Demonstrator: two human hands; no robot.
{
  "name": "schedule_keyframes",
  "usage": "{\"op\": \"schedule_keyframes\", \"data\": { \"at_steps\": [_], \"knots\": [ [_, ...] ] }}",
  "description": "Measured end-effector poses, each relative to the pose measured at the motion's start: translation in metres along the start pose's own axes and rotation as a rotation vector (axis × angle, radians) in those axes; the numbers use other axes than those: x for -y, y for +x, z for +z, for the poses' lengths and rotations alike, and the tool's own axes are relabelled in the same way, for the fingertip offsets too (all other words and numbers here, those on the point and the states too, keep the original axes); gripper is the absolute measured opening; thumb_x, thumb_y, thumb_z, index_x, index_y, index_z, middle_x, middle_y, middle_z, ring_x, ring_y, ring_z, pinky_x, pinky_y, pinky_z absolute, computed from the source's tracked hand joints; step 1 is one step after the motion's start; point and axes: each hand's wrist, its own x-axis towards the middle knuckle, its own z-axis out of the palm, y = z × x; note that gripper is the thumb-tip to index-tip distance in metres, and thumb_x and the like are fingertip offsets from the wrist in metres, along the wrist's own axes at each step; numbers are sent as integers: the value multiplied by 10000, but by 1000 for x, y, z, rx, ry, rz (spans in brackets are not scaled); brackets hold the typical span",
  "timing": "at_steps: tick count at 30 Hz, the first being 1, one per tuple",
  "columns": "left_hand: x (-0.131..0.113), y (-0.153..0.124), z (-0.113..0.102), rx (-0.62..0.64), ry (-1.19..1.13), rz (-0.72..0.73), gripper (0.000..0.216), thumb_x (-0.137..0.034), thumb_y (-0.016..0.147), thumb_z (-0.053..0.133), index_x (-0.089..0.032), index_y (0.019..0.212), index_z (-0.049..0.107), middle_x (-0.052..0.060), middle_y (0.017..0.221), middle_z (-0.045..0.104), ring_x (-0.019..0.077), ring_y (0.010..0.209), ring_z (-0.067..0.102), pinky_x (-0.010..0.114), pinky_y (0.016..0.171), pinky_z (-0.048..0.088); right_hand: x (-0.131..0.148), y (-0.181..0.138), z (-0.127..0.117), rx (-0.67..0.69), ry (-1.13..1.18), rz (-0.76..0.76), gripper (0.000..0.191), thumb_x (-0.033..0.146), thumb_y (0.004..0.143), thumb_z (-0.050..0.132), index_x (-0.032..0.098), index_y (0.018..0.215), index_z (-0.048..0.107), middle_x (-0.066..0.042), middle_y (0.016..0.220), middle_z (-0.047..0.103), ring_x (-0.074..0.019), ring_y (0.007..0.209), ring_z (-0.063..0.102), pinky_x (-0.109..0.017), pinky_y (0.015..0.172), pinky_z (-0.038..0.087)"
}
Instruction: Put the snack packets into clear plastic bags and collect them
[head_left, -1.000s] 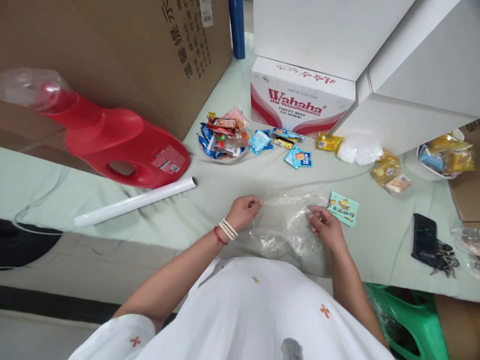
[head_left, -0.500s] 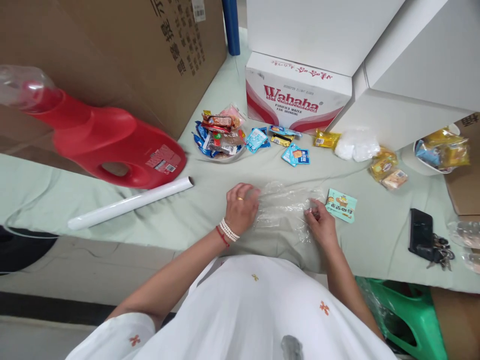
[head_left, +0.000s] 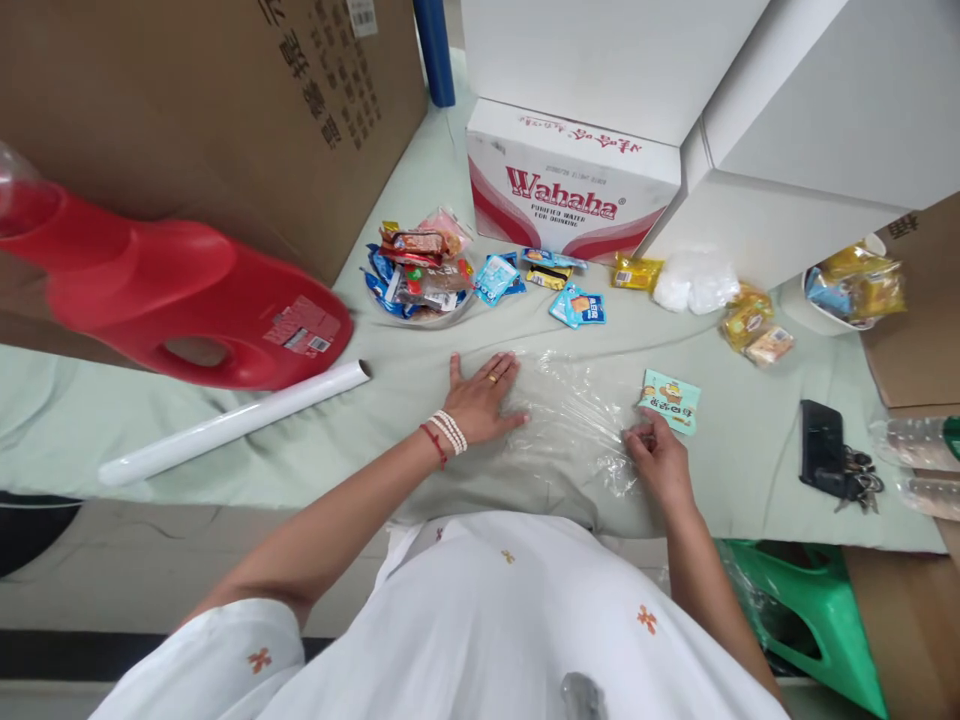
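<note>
A clear plastic bag or sheet [head_left: 566, 410] lies wrinkled on the pale green cloth in front of me. My left hand [head_left: 484, 400] rests flat on its left side, fingers spread, with a ring and bead bracelets showing. At the right edge, my right hand [head_left: 658, 455] pinches the plastic between thumb and fingers, drawing creases across it. Just beyond those fingers lies a mint-green snack packet [head_left: 670, 402]. Whether the plastic is a bag or a single sheet I cannot tell.
A red detergent bottle [head_left: 195, 290] and a white roll [head_left: 232, 420] lie to the left. Farther back are a bowl of snacks [head_left: 424, 270], blue packets [head_left: 577, 305] and a Wahaha box [head_left: 574, 190]. A phone [head_left: 821, 450] with keys sits right.
My left hand has opened from a curled shape and flattened onto the plastic. The plastic is now stretched toward my right hand, which keeps its pinch. The view has shifted slightly.
</note>
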Motion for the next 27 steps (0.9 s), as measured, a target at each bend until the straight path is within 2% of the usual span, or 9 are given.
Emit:
{"op": "schedule_keyframes", "data": {
  "at_steps": [5,8,10,12,14,18,22,25,27],
  "knots": [
    [11,1,-9,177,50,30,1168,-761,791,646,-193,1681,147,195,1753,87,433,1613,125,805,1133,-203,-7,-4,-25,-70,-115,-21,554,528,876,631,188,1312,661,-69,972,728,-210,741,623,-401,813,535],
    [17,2,-13,235,56,55,1257,-762,723,709,-199,1684,126,216,1753,48,458,1616,65,807,1144,-162,15,-5,-37,-252,-287,-181,421,476,935,566,184,1192,729,-136,1075,711,-265,874,647,-453,878,531],
    [20,3,-14,246,48,75,1282,-755,702,733,-209,1685,118,227,1752,42,466,1616,47,806,1150,-143,38,-7,-34,-265,-307,-346,355,411,982,538,215,1203,736,-146,1155,697,-291,1017,648,-473,961,521],
    [23,4,-15,239,34,81,1290,-738,696,751,-219,1686,108,230,1752,36,468,1615,48,809,1147,-134,60,-12,-18,-94,-291,-537,337,333,1009,518,254,1266,722,-131,1227,687,-299,1139,622,-487,1027,510],
    [25,3,-15,234,18,82,1287,-715,698,765,-230,1687,99,225,1754,16,462,1617,55,809,1149,-126,75,-18,7,155,-312,-699,373,261,1021,489,263,1328,700,-123,1348,650,-301,1232,579,-496,1057,506],
    [32,1,-14,220,-22,107,1173,-699,775,706,-246,1684,120,202,1760,16,422,1625,81,771,1181,-114,89,-32,56,483,-447,-852,425,189,1028,475,223,1408,663,-131,1509,563,-294,1277,541,-465,1057,514],
    [44,11,-14,145,-77,85,851,-564,948,526,-259,1671,197,165,1761,125,343,1628,144,699,1231,-88,94,-37,77,652,-593,-924,445,213,1034,518,272,1461,628,-86,1621,470,-271,1241,576,-453,1059,500],
    [49,22,-20,106,-116,36,772,-478,950,521,-263,1646,266,143,1759,171,318,1624,166,674,1252,-35,98,-34,80,673,-647,-927,465,257,1045,525,278,1506,584,-82,1678,389,-273,1250,593,-464,1069,485],
    [44,23,-27,20,-144,26,749,-474,920,568,-259,1605,354,134,1753,206,339,1616,172,660,1261,31,101,-31,82,659,-661,-909,495,298,1044,538,274,1539,545,-88,1706,334,-285,1263,599,-470,1055,492]
  ]
}}
